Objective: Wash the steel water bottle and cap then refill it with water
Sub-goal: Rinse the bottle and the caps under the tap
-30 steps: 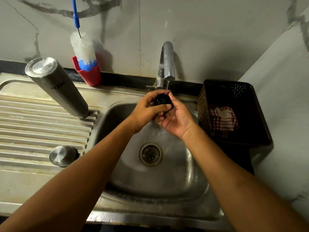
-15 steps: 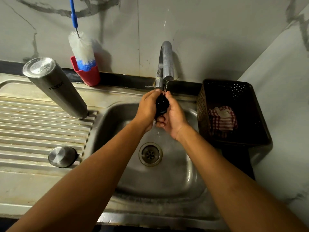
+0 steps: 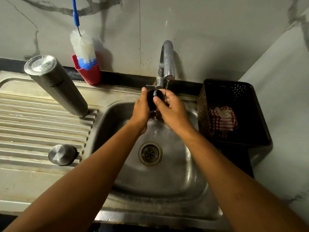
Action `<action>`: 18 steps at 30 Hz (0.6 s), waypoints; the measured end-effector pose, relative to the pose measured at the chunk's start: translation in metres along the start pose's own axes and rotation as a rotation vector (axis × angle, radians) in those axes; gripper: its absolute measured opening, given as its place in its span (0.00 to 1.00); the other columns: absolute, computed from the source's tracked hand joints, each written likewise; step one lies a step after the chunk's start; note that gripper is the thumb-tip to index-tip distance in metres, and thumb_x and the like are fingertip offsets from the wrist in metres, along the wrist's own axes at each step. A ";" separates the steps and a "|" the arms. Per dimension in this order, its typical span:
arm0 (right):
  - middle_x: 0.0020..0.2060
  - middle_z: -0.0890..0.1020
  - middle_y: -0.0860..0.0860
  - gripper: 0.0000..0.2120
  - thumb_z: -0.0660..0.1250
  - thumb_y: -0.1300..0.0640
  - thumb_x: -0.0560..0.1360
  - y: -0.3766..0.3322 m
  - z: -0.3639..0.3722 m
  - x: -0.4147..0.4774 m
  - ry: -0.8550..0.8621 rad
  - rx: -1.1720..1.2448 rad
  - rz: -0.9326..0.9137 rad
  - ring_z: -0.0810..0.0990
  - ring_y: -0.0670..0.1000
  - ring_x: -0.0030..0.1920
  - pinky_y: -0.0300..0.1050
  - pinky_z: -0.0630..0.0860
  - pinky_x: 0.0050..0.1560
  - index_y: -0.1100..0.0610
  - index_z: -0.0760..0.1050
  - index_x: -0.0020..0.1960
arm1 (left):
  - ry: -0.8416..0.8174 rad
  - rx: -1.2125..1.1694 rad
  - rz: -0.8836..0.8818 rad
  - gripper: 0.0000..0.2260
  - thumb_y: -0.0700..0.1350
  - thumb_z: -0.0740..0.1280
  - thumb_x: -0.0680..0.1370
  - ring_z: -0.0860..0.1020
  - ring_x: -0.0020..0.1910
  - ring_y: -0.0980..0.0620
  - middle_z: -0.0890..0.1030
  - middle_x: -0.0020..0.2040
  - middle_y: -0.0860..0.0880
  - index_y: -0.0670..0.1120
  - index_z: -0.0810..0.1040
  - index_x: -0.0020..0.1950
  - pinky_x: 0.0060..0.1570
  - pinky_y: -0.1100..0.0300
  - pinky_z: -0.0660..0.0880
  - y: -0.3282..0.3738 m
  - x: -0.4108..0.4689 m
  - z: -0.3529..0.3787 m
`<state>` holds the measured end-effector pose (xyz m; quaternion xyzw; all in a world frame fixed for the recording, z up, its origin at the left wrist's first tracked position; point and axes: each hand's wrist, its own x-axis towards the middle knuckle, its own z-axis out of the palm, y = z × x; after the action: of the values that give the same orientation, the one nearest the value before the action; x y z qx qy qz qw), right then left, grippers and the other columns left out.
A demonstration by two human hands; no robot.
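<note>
The steel bottle [image 3: 56, 86] stood upside down, mouth down on the ridged draining surface [image 3: 33, 124] left of the sink basin [image 3: 167, 178]. Dark lettering ran along its brushed cylindrical wall, inverted and too unclear to read with certainty. A round label sat on its upturned base, the print too small to make out. Nearer the camera on the same ridges lay a round steel cap [image 3: 62, 154], a low disc with a brushed top, well apart from the bottle.

Over the basin, just under the curved chrome tap [image 3: 168, 59], both hands met around a small black stopper [image 3: 153, 99]. The left hand [image 3: 141, 111] curled its fingers round the stopper's left side; the right hand [image 3: 173, 111] gripped it from the right, thumb pressed on top. Water glinted below the hands, above the round drain [image 3: 150, 153].

Against the veined marble wall a red plastic cup [image 3: 89, 75] held a bottle brush [image 3: 83, 46] with white and blue bristles, a twisted wire stem and a blue handle. To the right stood a black perforated basket [image 3: 250, 118] holding a red-and-white checked cloth [image 3: 223, 120]
</note>
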<state>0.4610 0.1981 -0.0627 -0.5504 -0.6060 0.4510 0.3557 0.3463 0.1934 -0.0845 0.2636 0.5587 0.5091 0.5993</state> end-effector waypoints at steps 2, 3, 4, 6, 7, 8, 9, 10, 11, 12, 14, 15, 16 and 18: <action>0.44 0.85 0.52 0.17 0.72 0.56 0.79 -0.001 -0.003 -0.003 -0.023 0.200 0.037 0.82 0.45 0.37 0.39 0.78 0.32 0.52 0.77 0.67 | -0.065 -0.081 -0.106 0.28 0.63 0.50 0.86 0.80 0.42 0.47 0.84 0.48 0.40 0.45 0.81 0.64 0.42 0.55 0.75 -0.002 0.007 -0.003; 0.42 0.85 0.53 0.17 0.74 0.57 0.78 -0.002 -0.006 -0.003 -0.030 0.285 0.070 0.80 0.46 0.33 0.40 0.76 0.30 0.54 0.78 0.65 | -0.100 -0.092 -0.126 0.28 0.63 0.50 0.86 0.76 0.37 0.48 0.81 0.42 0.41 0.44 0.82 0.62 0.38 0.55 0.72 -0.004 0.011 -0.003; 0.41 0.85 0.55 0.17 0.76 0.58 0.76 -0.001 -0.007 -0.003 -0.031 0.340 0.103 0.79 0.47 0.32 0.41 0.76 0.29 0.55 0.78 0.63 | -0.125 -0.091 -0.131 0.29 0.62 0.50 0.86 0.74 0.34 0.49 0.78 0.38 0.42 0.42 0.81 0.61 0.36 0.55 0.69 -0.006 0.014 -0.003; 0.40 0.84 0.57 0.15 0.77 0.56 0.75 -0.005 -0.011 -0.003 -0.037 0.406 0.155 0.79 0.49 0.30 0.42 0.76 0.27 0.57 0.77 0.59 | -0.154 -0.045 -0.114 0.31 0.61 0.50 0.86 0.72 0.32 0.49 0.75 0.34 0.44 0.38 0.81 0.61 0.34 0.55 0.67 -0.008 0.017 -0.001; 0.39 0.84 0.57 0.14 0.77 0.54 0.76 -0.007 -0.012 -0.003 -0.031 0.427 0.176 0.79 0.49 0.29 0.41 0.76 0.27 0.58 0.77 0.56 | -0.159 -0.012 -0.101 0.32 0.61 0.51 0.86 0.71 0.32 0.49 0.75 0.33 0.44 0.35 0.80 0.62 0.33 0.56 0.67 -0.007 0.017 0.000; 0.36 0.84 0.56 0.13 0.76 0.53 0.76 -0.008 -0.013 -0.003 -0.017 0.439 0.192 0.78 0.48 0.28 0.41 0.76 0.26 0.59 0.77 0.54 | -0.170 0.014 -0.087 0.33 0.61 0.51 0.86 0.72 0.31 0.49 0.76 0.33 0.44 0.33 0.79 0.62 0.32 0.56 0.67 -0.006 0.015 0.001; 0.33 0.83 0.53 0.12 0.75 0.52 0.77 -0.009 -0.014 -0.002 0.005 0.435 0.199 0.78 0.48 0.26 0.40 0.75 0.25 0.59 0.77 0.52 | -0.180 0.034 -0.077 0.32 0.60 0.50 0.86 0.72 0.31 0.49 0.76 0.33 0.44 0.32 0.79 0.61 0.32 0.57 0.67 -0.005 0.013 0.002; 0.29 0.81 0.50 0.11 0.74 0.52 0.78 -0.009 -0.015 -0.001 0.027 0.415 0.195 0.77 0.47 0.25 0.40 0.75 0.25 0.59 0.78 0.51 | -0.194 0.035 -0.073 0.31 0.60 0.50 0.86 0.72 0.31 0.50 0.77 0.34 0.44 0.34 0.79 0.60 0.32 0.57 0.67 -0.005 0.011 0.004; 0.26 0.79 0.49 0.11 0.72 0.51 0.79 -0.008 -0.016 0.001 0.048 0.386 0.178 0.76 0.47 0.24 0.40 0.75 0.25 0.59 0.78 0.50 | -0.202 0.028 -0.075 0.29 0.60 0.51 0.86 0.72 0.31 0.50 0.77 0.34 0.44 0.36 0.79 0.58 0.32 0.57 0.66 -0.006 0.012 0.005; 0.25 0.77 0.49 0.10 0.71 0.52 0.81 -0.006 -0.017 0.002 0.059 0.358 0.156 0.76 0.48 0.24 0.40 0.76 0.25 0.59 0.78 0.50 | -0.210 0.005 -0.080 0.27 0.59 0.51 0.86 0.71 0.31 0.50 0.76 0.34 0.44 0.39 0.79 0.57 0.32 0.57 0.65 -0.007 0.012 0.005; 0.26 0.78 0.49 0.07 0.68 0.55 0.83 -0.003 -0.017 0.001 0.032 0.320 0.119 0.79 0.49 0.26 0.42 0.79 0.28 0.58 0.79 0.51 | -0.192 -0.074 -0.109 0.23 0.58 0.53 0.85 0.70 0.31 0.50 0.75 0.34 0.44 0.41 0.79 0.55 0.33 0.56 0.65 -0.009 0.014 0.006; 0.28 0.80 0.50 0.04 0.67 0.57 0.83 -0.002 -0.018 0.001 -0.004 0.320 0.108 0.81 0.50 0.29 0.44 0.81 0.30 0.58 0.78 0.53 | -0.174 -0.124 -0.135 0.22 0.57 0.54 0.85 0.70 0.31 0.50 0.75 0.35 0.44 0.42 0.79 0.55 0.34 0.56 0.66 -0.010 0.016 0.007; 0.31 0.82 0.51 0.03 0.69 0.58 0.82 -0.001 -0.018 -0.001 -0.037 0.324 0.105 0.82 0.51 0.31 0.46 0.82 0.32 0.57 0.78 0.54 | -0.164 -0.171 -0.159 0.22 0.57 0.55 0.85 0.70 0.31 0.51 0.75 0.36 0.44 0.42 0.80 0.53 0.34 0.56 0.67 -0.009 0.016 0.008; 0.37 0.85 0.54 0.10 0.73 0.57 0.78 0.000 -0.017 -0.004 -0.047 0.292 0.103 0.83 0.54 0.33 0.48 0.83 0.33 0.58 0.77 0.57 | -0.177 -0.157 -0.164 0.22 0.55 0.53 0.85 0.70 0.29 0.51 0.73 0.35 0.43 0.42 0.80 0.50 0.33 0.56 0.67 -0.007 0.014 0.009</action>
<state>0.4771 0.1972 -0.0565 -0.5124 -0.5132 0.5645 0.3942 0.3550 0.2062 -0.0940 0.2133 0.4817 0.4754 0.7046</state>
